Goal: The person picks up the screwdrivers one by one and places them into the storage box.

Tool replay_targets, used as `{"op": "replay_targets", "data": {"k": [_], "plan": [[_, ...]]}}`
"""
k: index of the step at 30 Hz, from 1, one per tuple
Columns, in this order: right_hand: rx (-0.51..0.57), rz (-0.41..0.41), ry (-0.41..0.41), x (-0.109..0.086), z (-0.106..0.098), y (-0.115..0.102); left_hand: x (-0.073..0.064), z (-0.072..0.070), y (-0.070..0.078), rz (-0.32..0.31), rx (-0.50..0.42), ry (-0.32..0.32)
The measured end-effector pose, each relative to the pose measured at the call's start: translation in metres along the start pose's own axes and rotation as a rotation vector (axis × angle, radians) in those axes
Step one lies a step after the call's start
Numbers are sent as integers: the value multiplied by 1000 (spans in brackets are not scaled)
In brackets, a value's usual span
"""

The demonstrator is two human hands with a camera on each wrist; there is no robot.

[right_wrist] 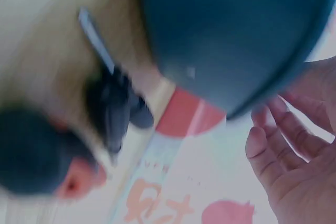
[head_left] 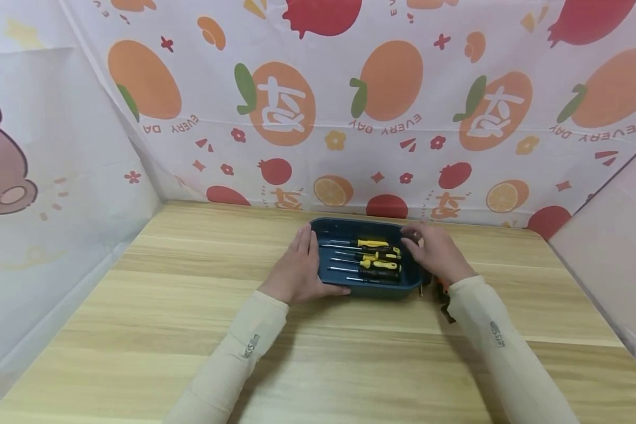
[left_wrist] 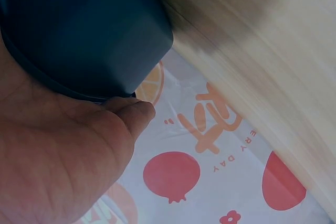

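Observation:
A dark blue tray stands on the table near the patterned cloth. Several screwdrivers with yellow and black handles lie in it side by side, shafts to the left. My left hand grips the tray's left end, thumb along the front wall; in the left wrist view its fingers reach the rim. At the right end is my right hand, fingers loosely bent at the rim. In the right wrist view a metal-shafted tool with a black handle lies beside the tray.
Under my right forearm, orange and black tools lie partly hidden on the wooden table. A fruit-printed cloth hangs right behind the table, and pale sheets stand at both sides.

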State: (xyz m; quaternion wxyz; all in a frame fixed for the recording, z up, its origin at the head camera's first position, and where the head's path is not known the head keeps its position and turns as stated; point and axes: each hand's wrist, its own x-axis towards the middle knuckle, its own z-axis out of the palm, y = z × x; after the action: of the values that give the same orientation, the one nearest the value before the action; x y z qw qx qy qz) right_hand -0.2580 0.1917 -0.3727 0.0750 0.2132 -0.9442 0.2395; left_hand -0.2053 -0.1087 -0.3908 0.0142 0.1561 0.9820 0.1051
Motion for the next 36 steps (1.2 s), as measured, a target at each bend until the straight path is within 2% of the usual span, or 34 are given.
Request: {"op": "replay_targets", "data": {"k": [3, 6, 12, 20, 27, 36], "plan": [[-1, 44, 30, -6, -11, 13, 0, -1, 0, -1, -3, 3], [-22, 108, 12, -13, -21, 25, -1, -1, -1, -6, -10, 0], [-80, 243, -126, -26, -28, 41, -3, -2, -2, -13, -17, 7], [-55, 360, -301, -35, -23, 44, -3, 1, -3, -15, -11, 17], [-21, 375, -379, -39, -17, 46, -3, 1, -2, -2, -1, 28], [-23, 405, -394, -38, -12, 49, -1, 0, 0, 9, 9, 16]]}}
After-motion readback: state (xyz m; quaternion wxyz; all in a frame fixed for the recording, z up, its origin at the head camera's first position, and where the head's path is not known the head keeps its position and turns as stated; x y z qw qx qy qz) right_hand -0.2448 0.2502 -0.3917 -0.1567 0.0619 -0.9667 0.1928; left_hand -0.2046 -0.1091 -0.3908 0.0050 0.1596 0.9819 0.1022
